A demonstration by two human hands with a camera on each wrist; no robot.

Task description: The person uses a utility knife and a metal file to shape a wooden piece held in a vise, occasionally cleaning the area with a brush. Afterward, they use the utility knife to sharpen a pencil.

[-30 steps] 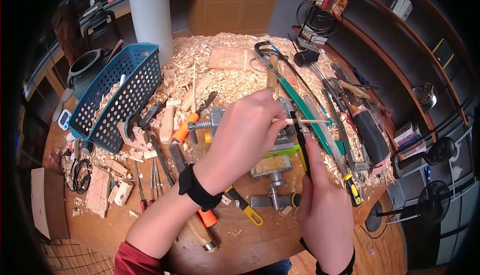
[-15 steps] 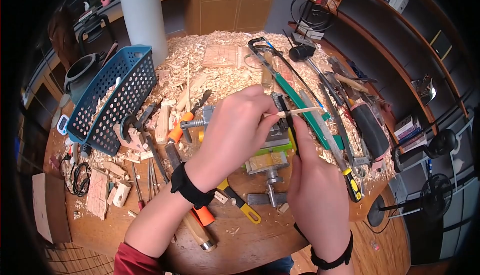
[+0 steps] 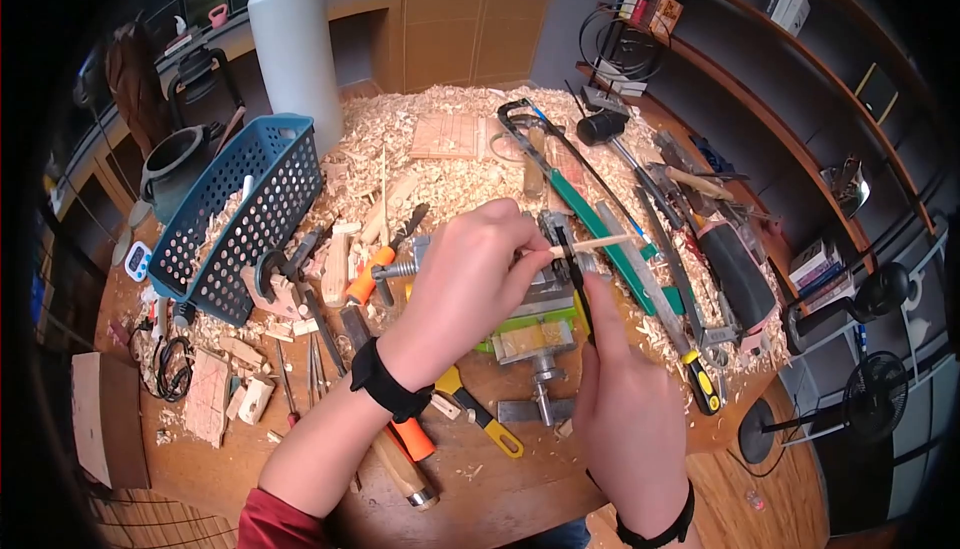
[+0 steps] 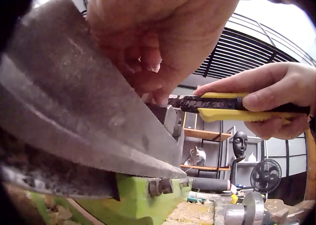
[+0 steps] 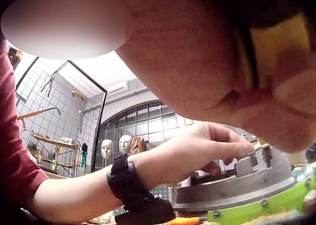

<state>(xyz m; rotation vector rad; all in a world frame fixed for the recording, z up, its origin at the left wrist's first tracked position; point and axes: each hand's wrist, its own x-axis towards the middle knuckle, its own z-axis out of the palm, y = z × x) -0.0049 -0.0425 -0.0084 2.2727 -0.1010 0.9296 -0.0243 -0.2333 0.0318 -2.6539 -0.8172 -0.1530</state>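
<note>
Evidently, thin stick point(image 3: 605, 242) is pinched between thumb and fingers of left hand point(image 3: 475, 264) over vise point(image 4: 84, 96), likely for steadiness, free end projecting past knife point(image 4: 219, 104). Knife gripped by right hand point(image 3: 632, 404), index laid along it, probably for control.

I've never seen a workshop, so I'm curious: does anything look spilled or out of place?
Wood shavings lie heaped over the far half of the table, around a green saw: messy, though perhaps normal for woodwork.
</note>
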